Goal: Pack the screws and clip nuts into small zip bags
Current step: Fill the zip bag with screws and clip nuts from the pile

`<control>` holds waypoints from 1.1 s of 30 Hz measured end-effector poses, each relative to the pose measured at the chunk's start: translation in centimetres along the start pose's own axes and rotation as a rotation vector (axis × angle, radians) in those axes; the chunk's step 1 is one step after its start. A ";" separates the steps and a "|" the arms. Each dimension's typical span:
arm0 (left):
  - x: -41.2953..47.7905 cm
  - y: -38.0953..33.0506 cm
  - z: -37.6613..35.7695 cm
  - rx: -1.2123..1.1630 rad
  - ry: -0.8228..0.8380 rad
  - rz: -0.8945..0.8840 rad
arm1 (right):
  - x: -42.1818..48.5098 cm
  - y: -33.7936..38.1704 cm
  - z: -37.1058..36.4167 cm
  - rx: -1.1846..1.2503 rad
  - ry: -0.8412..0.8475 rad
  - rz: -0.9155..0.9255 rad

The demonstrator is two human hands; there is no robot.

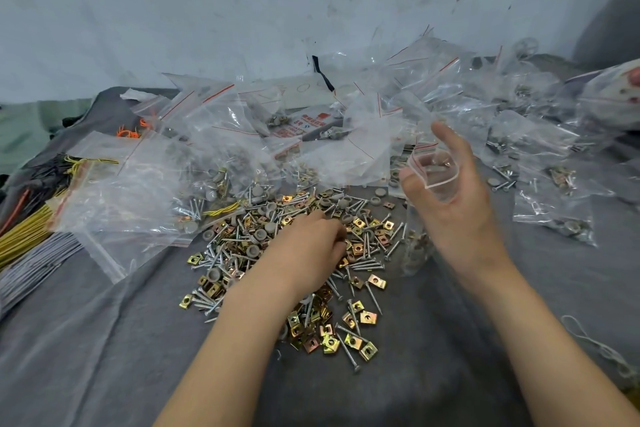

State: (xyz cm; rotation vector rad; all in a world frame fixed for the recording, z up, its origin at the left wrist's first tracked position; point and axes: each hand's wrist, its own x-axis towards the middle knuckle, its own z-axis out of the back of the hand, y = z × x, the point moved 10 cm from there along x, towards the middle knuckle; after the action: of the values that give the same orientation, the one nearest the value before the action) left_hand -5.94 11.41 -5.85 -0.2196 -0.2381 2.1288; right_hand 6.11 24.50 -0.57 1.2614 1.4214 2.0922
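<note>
A loose heap of silver screws [367, 265], brass-coloured clip nuts [349, 340] and grey round caps [213, 274] lies on the grey cloth in the middle. My left hand [311, 246] rests knuckles-up on the heap, fingers curled down into the parts; what it pinches is hidden. My right hand [453, 204] is raised to the right of the heap and holds a small clear zip bag [434, 173] with its mouth held wide between thumb and fingers. The bag hangs down past the palm, with a few parts showing at its bottom.
Many clear zip bags with red seal lines [221, 135] are piled behind the heap; some at the right [561, 218] hold parts. Yellow and grey wire bundles [27, 236] lie at the left. A white wall stands behind, and grey cloth [450, 340] covers the table.
</note>
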 end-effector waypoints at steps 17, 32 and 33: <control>-0.2 0.9 0.8 -0.169 -0.081 0.020 | 0.1 -0.5 -0.1 -0.054 0.020 0.006; -0.9 -0.9 -0.1 -0.036 -0.021 -0.066 | 0.1 -0.4 0.0 -0.045 0.016 0.015; -0.9 -1.0 -0.1 -0.048 -0.023 -0.069 | 0.1 -0.4 0.0 -0.047 0.016 0.014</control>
State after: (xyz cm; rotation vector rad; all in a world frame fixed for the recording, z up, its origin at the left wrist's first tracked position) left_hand -4.65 11.20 -5.64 -0.2122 -0.3062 2.0593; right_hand 5.95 24.78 -0.87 1.2422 1.3657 2.1367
